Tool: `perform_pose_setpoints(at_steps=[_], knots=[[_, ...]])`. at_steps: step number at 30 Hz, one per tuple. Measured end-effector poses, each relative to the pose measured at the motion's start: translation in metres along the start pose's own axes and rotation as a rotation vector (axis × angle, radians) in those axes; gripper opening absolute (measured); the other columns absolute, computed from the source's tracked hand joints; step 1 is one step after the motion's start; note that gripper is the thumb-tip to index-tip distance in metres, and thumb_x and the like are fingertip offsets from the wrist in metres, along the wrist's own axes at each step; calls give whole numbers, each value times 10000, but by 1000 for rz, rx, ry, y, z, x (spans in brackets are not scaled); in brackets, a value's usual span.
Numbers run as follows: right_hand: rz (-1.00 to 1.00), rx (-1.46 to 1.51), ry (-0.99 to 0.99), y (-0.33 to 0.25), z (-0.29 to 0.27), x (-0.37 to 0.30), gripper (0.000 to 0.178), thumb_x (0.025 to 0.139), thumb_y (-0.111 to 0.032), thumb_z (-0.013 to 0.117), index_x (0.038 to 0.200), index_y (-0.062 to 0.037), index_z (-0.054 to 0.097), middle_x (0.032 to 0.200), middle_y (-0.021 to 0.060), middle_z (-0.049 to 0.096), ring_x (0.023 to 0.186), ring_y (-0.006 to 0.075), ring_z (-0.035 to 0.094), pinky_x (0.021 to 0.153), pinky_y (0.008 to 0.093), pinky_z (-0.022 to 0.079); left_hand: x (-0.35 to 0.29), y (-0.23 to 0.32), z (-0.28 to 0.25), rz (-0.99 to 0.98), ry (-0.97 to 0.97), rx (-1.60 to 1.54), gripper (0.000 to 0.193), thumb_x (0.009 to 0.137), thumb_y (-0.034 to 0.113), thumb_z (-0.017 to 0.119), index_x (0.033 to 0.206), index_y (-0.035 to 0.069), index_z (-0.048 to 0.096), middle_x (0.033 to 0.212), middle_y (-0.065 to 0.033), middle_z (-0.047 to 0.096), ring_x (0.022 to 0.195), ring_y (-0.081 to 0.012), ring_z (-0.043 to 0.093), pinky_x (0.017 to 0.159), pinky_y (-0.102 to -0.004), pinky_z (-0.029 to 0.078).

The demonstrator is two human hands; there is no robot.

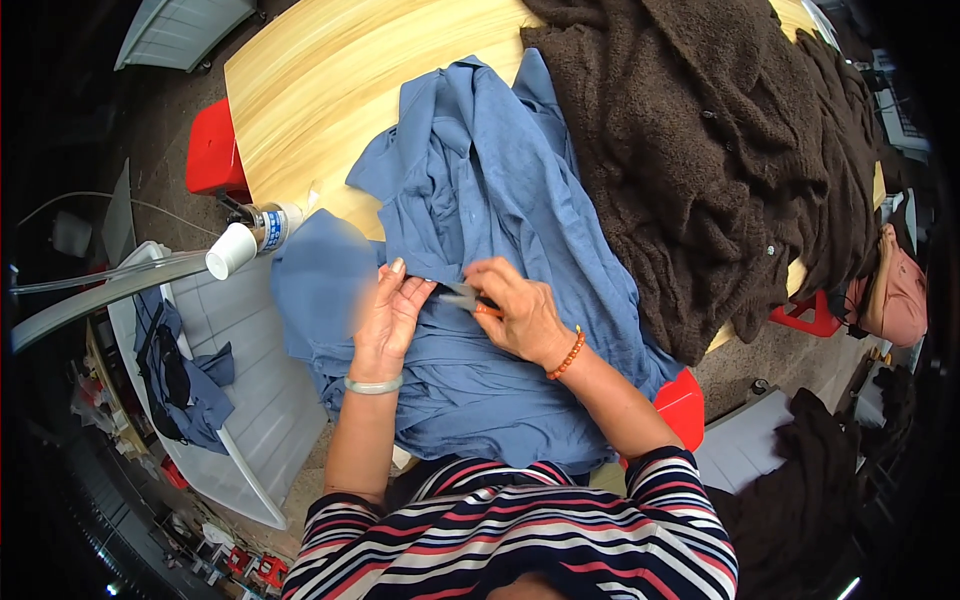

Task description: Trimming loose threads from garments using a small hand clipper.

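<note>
While the left hand (393, 310) half curls, its hold unclear, against the soft, deeply creased blue shirt (505, 215) spread over the table's (300, 90) near edge, the right hand (522, 312) closes around small metal-bladed scissors (460, 299).

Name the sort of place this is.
Probably a garment workshop: blue garment spread on a wooden-topped table, brown garments heaped beside it, white bin holding blue cloth.

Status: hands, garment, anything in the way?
Left hand holding blue shirt. Right hand gripping orange-handled snips, blades blurred. Shirt rumpled on table; brown fuzzy garments alongside, not blocking hands.
</note>
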State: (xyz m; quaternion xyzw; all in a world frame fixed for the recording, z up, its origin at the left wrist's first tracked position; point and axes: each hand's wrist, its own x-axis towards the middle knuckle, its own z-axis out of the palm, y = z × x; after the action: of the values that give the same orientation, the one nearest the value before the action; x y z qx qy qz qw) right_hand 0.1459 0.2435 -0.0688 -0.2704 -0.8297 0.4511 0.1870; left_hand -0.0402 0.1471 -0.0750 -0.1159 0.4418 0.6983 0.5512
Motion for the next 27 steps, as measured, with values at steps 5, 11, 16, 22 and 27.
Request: perform_pose_setpoints(at_steps=[5,11,16,22,27], knots=[[38,96,38,2,-3,31,286,783,-79,711,1043,-53,596,1089,93,645,778,306,663,646,382,532,-2,-2,7,34,-44,37,54,950,41,589,997,34,564,1009,-113,658,1010,-264,656,967,-459,523],[42,7,-16,9,3,19,192,790,-104,699,950,-48,609,922,98,612,732,326,640,634,424,514,-4,-1,0,66,-46,96,46,968,85,581,981,44,566,1012,-122,664,993,-265,669,931,-431,546],[-232,-256,129,9,12,-3,151,767,-66,671,897,-80,596,813,55,546,584,219,595,563,346,492,-8,10,-3,-151,2,343,101,975,148,596,964,53,563,903,-128,662,869,-271,699,823,-403,595],[-131,-107,65,3,10,-5,231,764,-97,710,967,-58,608,921,63,597,666,233,634,610,343,518,-5,9,-1,-95,-30,237,98,965,165,611,958,68,599,868,-113,672,856,-264,696,802,-398,589],[73,155,2,1,2,-2,307,860,-210,728,1070,-27,600,945,120,613,777,290,651,644,354,524,-7,3,-2,-61,7,184,98,973,166,600,961,77,561,871,-105,659,856,-235,686,822,-399,580]])
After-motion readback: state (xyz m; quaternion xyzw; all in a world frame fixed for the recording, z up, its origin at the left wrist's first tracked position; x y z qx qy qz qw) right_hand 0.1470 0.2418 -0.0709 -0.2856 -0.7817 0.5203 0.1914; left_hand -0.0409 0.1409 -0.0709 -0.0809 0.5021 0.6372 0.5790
